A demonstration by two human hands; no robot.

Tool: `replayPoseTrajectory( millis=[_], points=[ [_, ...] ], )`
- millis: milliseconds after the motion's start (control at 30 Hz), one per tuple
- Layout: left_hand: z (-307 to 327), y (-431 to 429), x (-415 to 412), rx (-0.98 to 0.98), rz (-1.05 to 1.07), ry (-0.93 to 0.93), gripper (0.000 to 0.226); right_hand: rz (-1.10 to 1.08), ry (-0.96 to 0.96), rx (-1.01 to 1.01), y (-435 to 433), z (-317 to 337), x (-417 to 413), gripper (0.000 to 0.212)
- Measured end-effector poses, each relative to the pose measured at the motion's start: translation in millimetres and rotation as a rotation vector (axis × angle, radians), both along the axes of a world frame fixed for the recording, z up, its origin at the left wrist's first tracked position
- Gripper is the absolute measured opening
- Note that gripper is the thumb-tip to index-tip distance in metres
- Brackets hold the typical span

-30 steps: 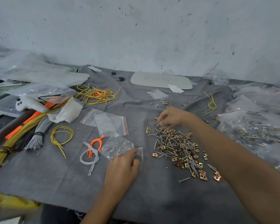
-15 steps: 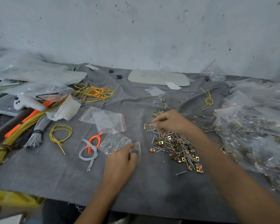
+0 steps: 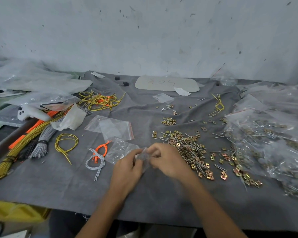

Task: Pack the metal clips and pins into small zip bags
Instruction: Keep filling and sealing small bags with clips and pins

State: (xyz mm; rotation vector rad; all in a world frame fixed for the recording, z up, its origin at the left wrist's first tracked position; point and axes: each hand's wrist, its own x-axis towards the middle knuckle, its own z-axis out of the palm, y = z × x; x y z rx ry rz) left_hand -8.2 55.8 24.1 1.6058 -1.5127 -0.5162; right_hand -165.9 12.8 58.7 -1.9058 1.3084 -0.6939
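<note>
Just left of the pile of clips and pins [image 3: 187,146], my left hand [image 3: 127,167] pinches the zip bag [image 3: 122,149] at its mouth. My right hand [image 3: 167,160] curls there too; what it grips, I cannot tell. Best to keep the mouth wide and feed pins in lengthwise.

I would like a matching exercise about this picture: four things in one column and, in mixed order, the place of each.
1 heap of brass-coloured metal clips and silver pins
2 pale flat oval board with writing
3 white plastic controller
4 crumpled small clear zip bag

A far edge, near the wall
B between left hand and right hand
C far end of orange and yellow wire bundles
D just right of the right hand

Pairs: 1-D, 2-A, 3-C, 4-B
</note>
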Motion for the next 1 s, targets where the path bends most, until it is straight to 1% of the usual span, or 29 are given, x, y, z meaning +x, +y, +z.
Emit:
replayPoseTrajectory(
  millis=[100,200,300,400,500,567,633,700,767,833,900,1000],
  points=[
    [1,0,1,0.004,0.006,0.023,0.046,-0.071,-0.13,0.024,3,-3,-9,0.019],
    [1,0,0,0.013,-0.003,0.015,0.047,-0.076,-0.246,0.072,8,-7,-1,0.016],
    [-1,0,1,0.017,-0.021,0.01,0.044,-0.054,-0.246,0.053,11,-13,13,0.029],
    [-1,0,1,0.005,-0.028,0.019,0.04,-0.019,-0.227,0.043,13,-15,20,0.024],
    [0,0,0,-0.005,-0.011,0.011,0.042,-0.067,-0.184,-0.056,9,-10,11,0.02],
    [0,-1,0,-0.015,0.013,0.01,0.045,-0.138,-0.102,-0.14,-5,-2,-3,0.018],
    [0,0,-1,-0.02,0.015,0.018,0.046,-0.185,0.098,-0.184,-28,8,-18,0.016],
    [0,0,-1,-0.014,0.013,0.025,0.046,-0.204,0.268,-0.16,-55,17,-27,0.02],
    [0,0,-1,-0.015,0.013,0.029,0.045,-0.177,0.438,-0.147,-79,22,-30,0.025],
    [-1,-1,0,-0.021,0.014,0.037,0.045,-0.085,0.609,-0.125,-95,25,-27,0.028],
    [-1,-1,1,-0.022,0.016,0.05,0.046,-0.015,0.689,-0.125,-104,26,-20,0.027],
    [-1,-2,1,-0.012,0.013,0.057,0.046,0.001,0.712,-0.136,-112,27,-13,0.023]
  ],
)
